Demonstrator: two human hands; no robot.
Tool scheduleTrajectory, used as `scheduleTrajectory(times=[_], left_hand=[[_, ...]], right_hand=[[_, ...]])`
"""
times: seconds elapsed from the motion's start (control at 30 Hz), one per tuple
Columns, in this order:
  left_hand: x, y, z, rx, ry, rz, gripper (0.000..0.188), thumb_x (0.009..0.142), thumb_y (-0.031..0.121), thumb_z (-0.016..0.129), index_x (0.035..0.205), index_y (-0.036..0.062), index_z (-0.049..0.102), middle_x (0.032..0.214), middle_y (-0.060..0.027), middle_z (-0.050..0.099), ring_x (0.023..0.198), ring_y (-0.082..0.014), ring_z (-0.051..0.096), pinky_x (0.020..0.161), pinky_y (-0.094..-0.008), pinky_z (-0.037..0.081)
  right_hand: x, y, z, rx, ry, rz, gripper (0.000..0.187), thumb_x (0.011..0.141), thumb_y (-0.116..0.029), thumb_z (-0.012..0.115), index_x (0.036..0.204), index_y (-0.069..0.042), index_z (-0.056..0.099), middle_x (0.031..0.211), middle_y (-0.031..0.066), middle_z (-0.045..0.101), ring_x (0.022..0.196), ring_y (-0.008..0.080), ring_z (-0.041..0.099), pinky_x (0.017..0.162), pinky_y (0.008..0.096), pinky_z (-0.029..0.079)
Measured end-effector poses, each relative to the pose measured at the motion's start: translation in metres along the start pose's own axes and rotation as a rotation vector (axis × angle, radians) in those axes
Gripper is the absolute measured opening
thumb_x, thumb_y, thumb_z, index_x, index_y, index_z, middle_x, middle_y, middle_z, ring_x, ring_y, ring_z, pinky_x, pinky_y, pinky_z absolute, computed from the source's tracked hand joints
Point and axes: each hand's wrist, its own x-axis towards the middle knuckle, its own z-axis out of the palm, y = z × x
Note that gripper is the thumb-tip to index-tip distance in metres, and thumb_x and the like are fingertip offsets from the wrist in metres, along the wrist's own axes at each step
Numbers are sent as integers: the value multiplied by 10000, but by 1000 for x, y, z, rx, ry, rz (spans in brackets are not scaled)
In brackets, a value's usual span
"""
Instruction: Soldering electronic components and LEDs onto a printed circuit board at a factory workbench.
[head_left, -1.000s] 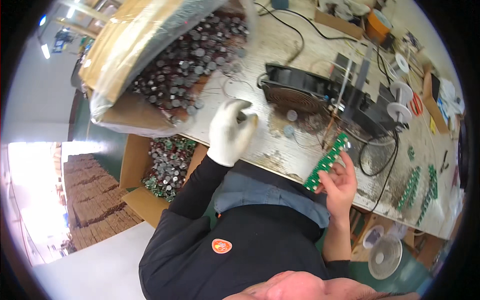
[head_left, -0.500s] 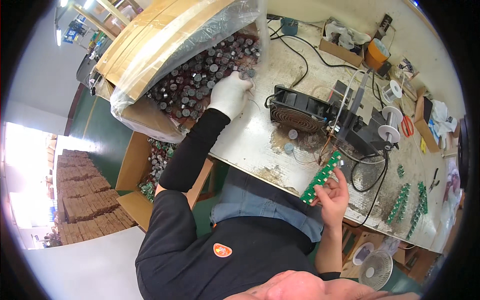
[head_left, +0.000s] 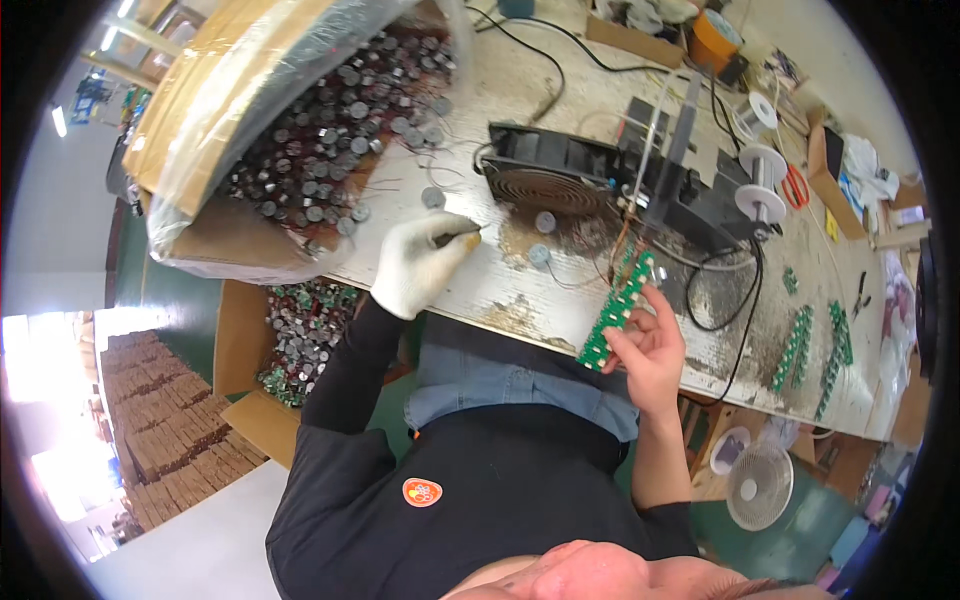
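Observation:
My left hand (head_left: 420,268), in a white glove, is above the table near its front edge. Its thumb and forefinger are pinched together, and what they hold, if anything, is too small to make out. Just beyond it lies a round grey disc part (head_left: 433,198). My bare right hand (head_left: 648,350) grips a long green circuit board (head_left: 616,312) with small pale components, held tilted over the table's front edge. Two more grey disc parts, one (head_left: 545,222) near the black fan and one (head_left: 540,255) with thin wires, lie between my hands.
A plastic-lined carton (head_left: 215,150) spills many wired grey discs at left. Below it stands another box (head_left: 240,340) of parts. A black fan (head_left: 545,165), a soldering fixture (head_left: 690,200) and solder spools (head_left: 762,185) stand ahead. More green boards (head_left: 795,350) lie at right, near loose black cables (head_left: 745,310).
The whole view has shifted. My left hand has drawn back from the pile of discs toward the table's front edge. My right hand still holds the circuit board.

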Motion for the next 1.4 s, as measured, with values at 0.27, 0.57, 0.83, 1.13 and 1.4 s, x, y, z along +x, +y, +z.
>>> scheduleTrajectory(times=[0.27, 0.57, 0.83, 1.13, 1.4], left_hand=[[-31, 20, 45, -245, -71, 46, 120, 785, 41, 678, 884, -27, 679, 849, -96, 647, 748, -149, 582, 683, -262, 451], [-33, 34, 80, -311, -240, 49, 115, 771, 101, 670, 834, 6, 680, 776, -78, 602, 759, -184, 567, 683, -292, 442], [-25, 46, 88, -269, -265, -1, 128, 772, 105, 658, 826, -11, 668, 788, -87, 619, 758, -178, 592, 679, -290, 459], [-24, 60, 89, -476, -354, -247, 144, 800, 83, 614, 839, -55, 629, 734, -68, 637, 667, -79, 570, 592, -236, 462], [-21, 60, 87, -398, -368, -218, 157, 799, 109, 636, 855, -36, 616, 747, -39, 613, 667, -70, 547, 591, -218, 447]], right_hand=[[2, 0, 0, 14, 0, 11, 620, 815, 91, 622, 1370, 23, 354, 984, 135, 597, 690, 130, 620, 489, 233, 514], [-2, -5, 3, -2, -36, 20, 743, 765, 116, 664, 1407, 7, 305, 1064, 145, 554, 722, 134, 635, 547, 227, 540], [-2, -2, 5, 29, -31, -10, 762, 770, 120, 656, 1421, -6, 280, 1086, 149, 552, 743, 142, 646, 554, 226, 542], [-4, 3, 6, 23, -19, -84, 756, 778, 128, 641, 1426, -15, 280, 1089, 154, 562, 729, 126, 636, 547, 223, 536], [-1, 3, 10, 31, 4, -117, 750, 779, 132, 630, 1425, 1, 274, 1103, 155, 560, 721, 119, 631, 534, 217, 536]])
